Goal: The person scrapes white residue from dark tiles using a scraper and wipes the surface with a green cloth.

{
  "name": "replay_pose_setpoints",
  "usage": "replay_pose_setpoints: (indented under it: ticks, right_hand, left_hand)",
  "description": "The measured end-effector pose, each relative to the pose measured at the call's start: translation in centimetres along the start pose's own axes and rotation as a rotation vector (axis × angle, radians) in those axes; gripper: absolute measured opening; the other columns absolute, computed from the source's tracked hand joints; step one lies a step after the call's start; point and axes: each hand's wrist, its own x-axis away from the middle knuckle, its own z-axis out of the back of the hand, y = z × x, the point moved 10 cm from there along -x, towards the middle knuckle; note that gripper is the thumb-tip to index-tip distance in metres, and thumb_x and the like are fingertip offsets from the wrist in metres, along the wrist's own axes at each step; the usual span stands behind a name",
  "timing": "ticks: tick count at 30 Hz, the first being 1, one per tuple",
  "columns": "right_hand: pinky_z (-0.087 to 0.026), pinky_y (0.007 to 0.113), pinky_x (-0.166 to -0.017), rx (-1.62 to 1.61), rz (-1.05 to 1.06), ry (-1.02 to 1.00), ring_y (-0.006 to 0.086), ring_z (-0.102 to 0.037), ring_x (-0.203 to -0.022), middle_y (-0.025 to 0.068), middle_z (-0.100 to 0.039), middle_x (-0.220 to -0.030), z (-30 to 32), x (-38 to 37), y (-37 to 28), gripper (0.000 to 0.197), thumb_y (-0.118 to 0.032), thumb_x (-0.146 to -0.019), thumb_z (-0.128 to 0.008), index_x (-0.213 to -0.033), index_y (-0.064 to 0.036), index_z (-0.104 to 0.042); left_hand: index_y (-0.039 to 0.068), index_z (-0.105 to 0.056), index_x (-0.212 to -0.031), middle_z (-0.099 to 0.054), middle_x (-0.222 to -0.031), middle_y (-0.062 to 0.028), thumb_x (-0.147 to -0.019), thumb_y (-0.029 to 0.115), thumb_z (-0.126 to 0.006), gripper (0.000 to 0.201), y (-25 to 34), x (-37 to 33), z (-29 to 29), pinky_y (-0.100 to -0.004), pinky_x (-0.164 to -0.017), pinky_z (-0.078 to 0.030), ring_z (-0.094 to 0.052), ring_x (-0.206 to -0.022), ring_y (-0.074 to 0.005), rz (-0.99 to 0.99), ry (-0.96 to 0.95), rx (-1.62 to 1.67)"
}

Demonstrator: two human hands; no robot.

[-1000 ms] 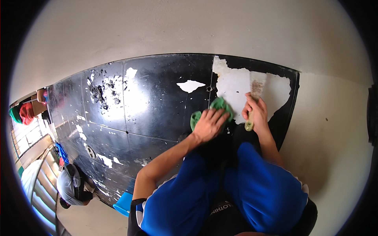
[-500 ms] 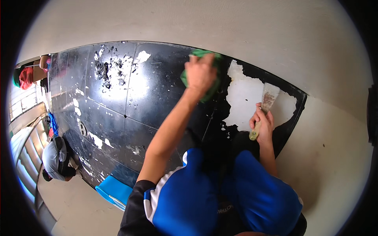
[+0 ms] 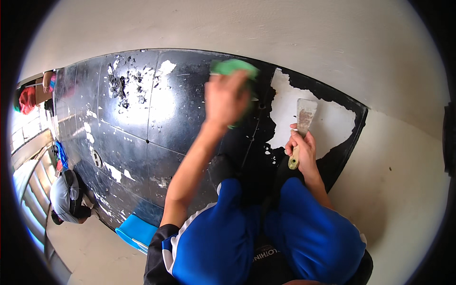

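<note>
Over the panel [image 3: 190, 109], the left hand [image 3: 227, 97] is clutching a cloth [image 3: 232, 66] while the right hand [image 3: 302, 147] is gripping a scraper [image 3: 305, 116]

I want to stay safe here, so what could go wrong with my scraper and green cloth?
Your left hand, on the cloth, could hit the blade of the scraper if it swept right, since your right hand holds that blade-outward. The blade might gouge the white patch if pressed down. The cloth could snag on the patch's ragged black edge.
</note>
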Motion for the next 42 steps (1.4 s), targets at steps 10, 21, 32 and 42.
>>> replay_pose_setpoints:
  ticks: [10,21,32,42]
  right_hand:
    - [-0.04,0.029,-0.049,-0.126,0.079,0.166,0.0146,-0.051,-0.054,0.0,-0.046,-0.072,2.8,0.0,-1.3,0.026,-0.012,-0.099,-0.059,-0.124,-0.0026,-0.055]
    - [-0.04,0.029,-0.049,-0.094,0.051,0.111,0.0141,-0.05,-0.054,-0.0003,-0.046,-0.072,1.3,0.2,-0.4,0.026,-0.012,-0.098,-0.06,-0.122,-0.003,-0.057]
    - [-0.041,0.03,-0.05,-0.066,0.043,0.119,0.0146,-0.05,-0.054,0.0,-0.045,-0.071,1.2,-0.2,-0.1,0.027,-0.012,-0.097,-0.061,-0.121,-0.0015,-0.057]
    - [-0.039,0.028,-0.048,-0.071,0.035,0.111,0.0151,-0.05,-0.055,0.0007,-0.045,-0.072,0.8,0.2,-0.4,0.03,-0.021,-0.102,-0.058,-0.124,0.0002,-0.059]
  left_hand:
    - [0.018,-0.069,-0.118,-0.07,-0.118,0.0017,-0.071,0.008,-0.076,0.049,-0.8,0.1,-8.1,-0.0466,-0.079,-0.049,-0.062,-0.103,-0.029,0.065,-0.056,-0.074]
    - [0.011,-0.073,-0.12,-0.075,-0.109,-0.0146,-0.081,0.015,-0.072,0.039,-21.3,2.5,7.1,-0.0426,-0.093,-0.049,-0.065,-0.096,-0.0357,0.373,0.216,-0.394]
    - [0.02,-0.067,-0.128,-0.068,-0.13,0.0004,-0.069,0.01,-0.079,0.06,2.7,8.3,-0.1,-0.0417,-0.085,-0.046,-0.06,-0.103,-0.0262,-0.188,-0.285,-0.02]
    - [0.009,-0.07,-0.119,-0.073,-0.119,-0.0101,-0.075,0.0,-0.072,0.045,-15.0,5.8,5.8,-0.043,-0.097,-0.047,-0.068,-0.114,-0.0256,0.046,0.037,-0.271]
